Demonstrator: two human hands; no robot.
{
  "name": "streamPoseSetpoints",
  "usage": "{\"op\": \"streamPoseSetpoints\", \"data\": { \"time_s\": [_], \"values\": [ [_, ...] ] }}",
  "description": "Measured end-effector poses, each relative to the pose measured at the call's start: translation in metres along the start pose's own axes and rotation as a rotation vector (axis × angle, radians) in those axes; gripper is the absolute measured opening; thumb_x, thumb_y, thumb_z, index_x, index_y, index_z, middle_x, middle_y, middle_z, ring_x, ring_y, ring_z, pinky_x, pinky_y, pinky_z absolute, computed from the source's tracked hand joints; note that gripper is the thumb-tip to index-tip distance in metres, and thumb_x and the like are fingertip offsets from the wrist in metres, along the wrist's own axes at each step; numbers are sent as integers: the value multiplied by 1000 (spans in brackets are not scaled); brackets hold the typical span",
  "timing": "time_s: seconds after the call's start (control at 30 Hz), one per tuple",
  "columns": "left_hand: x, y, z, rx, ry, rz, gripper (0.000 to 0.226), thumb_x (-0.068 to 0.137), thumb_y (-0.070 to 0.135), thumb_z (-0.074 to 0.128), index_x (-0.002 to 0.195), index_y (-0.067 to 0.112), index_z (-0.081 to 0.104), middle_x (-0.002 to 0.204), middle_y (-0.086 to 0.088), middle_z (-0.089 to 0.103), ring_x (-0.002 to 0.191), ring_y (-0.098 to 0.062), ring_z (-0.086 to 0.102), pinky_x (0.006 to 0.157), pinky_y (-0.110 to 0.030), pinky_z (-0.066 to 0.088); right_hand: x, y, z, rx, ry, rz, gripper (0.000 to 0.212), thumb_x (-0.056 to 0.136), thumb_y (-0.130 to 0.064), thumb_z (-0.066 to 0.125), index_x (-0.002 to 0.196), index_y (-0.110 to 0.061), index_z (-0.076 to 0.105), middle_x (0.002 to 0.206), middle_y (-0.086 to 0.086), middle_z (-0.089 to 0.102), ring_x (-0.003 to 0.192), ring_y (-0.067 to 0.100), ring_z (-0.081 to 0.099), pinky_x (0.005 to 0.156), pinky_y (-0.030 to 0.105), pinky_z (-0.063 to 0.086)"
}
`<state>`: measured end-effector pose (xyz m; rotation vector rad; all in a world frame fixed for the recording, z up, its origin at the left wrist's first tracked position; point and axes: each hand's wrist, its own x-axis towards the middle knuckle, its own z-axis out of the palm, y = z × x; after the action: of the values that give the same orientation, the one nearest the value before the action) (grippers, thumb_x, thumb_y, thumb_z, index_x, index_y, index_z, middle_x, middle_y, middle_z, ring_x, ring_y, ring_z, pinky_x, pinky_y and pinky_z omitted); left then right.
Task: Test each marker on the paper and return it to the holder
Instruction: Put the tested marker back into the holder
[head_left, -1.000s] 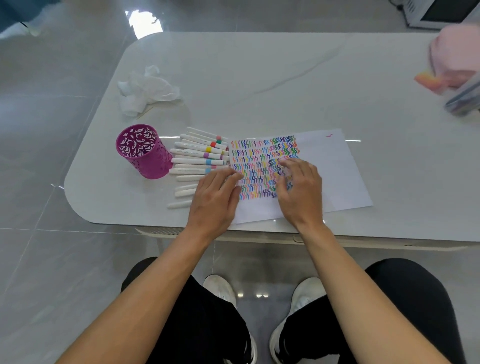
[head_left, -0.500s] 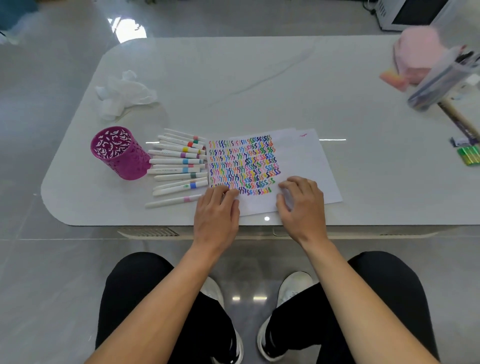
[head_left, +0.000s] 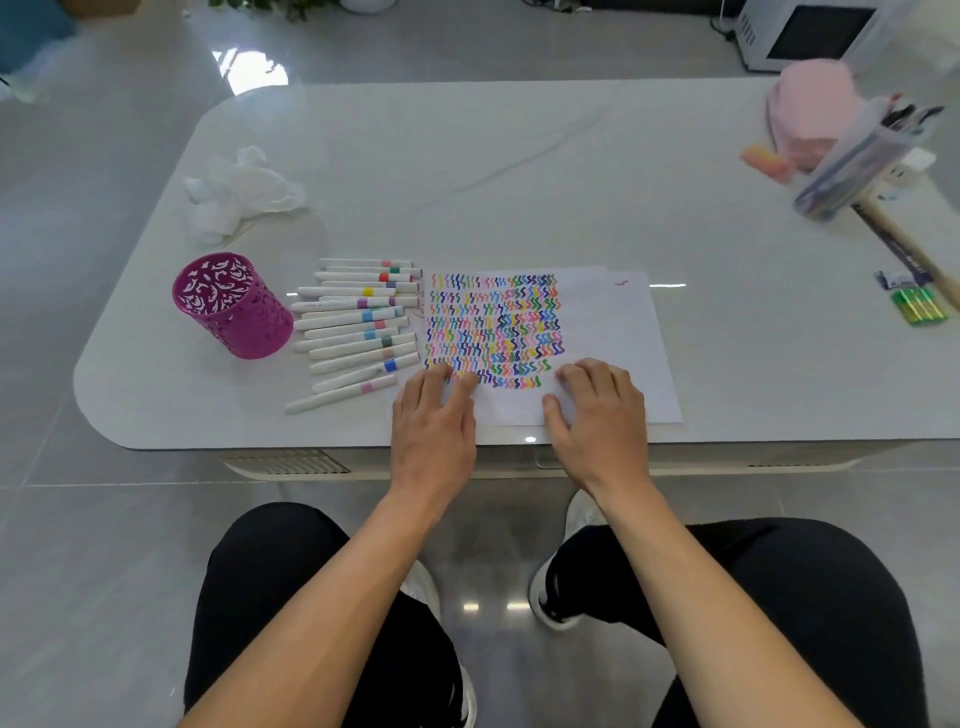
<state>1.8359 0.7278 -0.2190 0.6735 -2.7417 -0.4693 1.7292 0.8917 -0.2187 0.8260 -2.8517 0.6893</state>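
Head view, looking down from a seated person's eyes: a white surface is carrying a sheet of paper covered across its left part with rows of coloured squiggles. Both hands are lying flat on the paper's near edge — the left hand at its near left corner, the right hand just to the right — fingers spread, palms down, neither holding anything. A second ago the hands were resting farther up on the squiggles; they are now sitting nearer the person, and the view is taking in more of the surface. That suggests a pause between markers, not a test stroke in progress.

Just left of the paper, a row of white markers with coloured bands is lying side by side, caps on as far as can be told. Farther left, the purple cut-out holder is standing upright and looking empty, so every marker seems to be awaiting its return. Beyond it, crumpled tissue is lying on the surface — and at the far right, blurred, a pink object and a clear pen case.
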Motion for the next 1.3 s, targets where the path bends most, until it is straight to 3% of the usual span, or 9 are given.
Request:
{"op": "streamPoseSetpoints", "data": {
  "time_s": [0.2,0.43,0.73,0.83,1.0,1.1,1.3],
  "values": [
    [1,-1,1,-53,12,39,30,97,13,58,126,16,64,135,-13,53,128,-32,45,105,-45,41,-4,4,-1,-13,1,20,32,94,-28,67,122,-12,67,128,8,61,122,33,53,100,46,41],
    [-3,-12,-4,-31,21,-60,31,99,12,55,129,8,62,137,-14,55,131,-34,46,109,-48,41,-1,-12,8,47,-51,7,34,98,-36,58,126,-20,68,145,6,57,141,30,43,121,55,18],
    [-6,-9,1,-56,24,3,31,100,11,56,129,5,63,137,-17,56,131,-38,47,110,-49,40,-1,-10,9,52,-2,83,33,98,-33,54,123,-18,68,142,7,57,139,29,45,121,58,18],
    [-3,-3,4,-74,27,28,30,100,16,56,128,9,63,135,-14,57,131,-35,46,109,-47,40,0,-5,8,25,23,119,31,97,-32,56,122,-17,67,139,8,57,136,30,46,119,60,20],
    [3,0,9,-42,46,22,30,98,26,57,126,22,63,135,-6,56,132,-28,44,112,-48,33,1,3,7,1,42,150,46,93,-40,44,126,-17,65,137,7,56,134,29,46,119,60,20],
    [5,2,10,-15,64,-35,37,94,34,60,130,25,61,139,-5,52,131,-28,44,116,-52,25,1,8,8,-15,71,144,51,91,-43,40,126,-15,66,136,7,57,133,30,48,117,61,21],
    [6,-2,7,1,60,-83,50,91,45,53,135,21,57,142,-5,51,132,-28,44,117,-49,27,3,6,11,-22,70,131,49,92,-42,41,126,-15,65,136,7,56,133,29,47,118,61,21]
  ]
}}
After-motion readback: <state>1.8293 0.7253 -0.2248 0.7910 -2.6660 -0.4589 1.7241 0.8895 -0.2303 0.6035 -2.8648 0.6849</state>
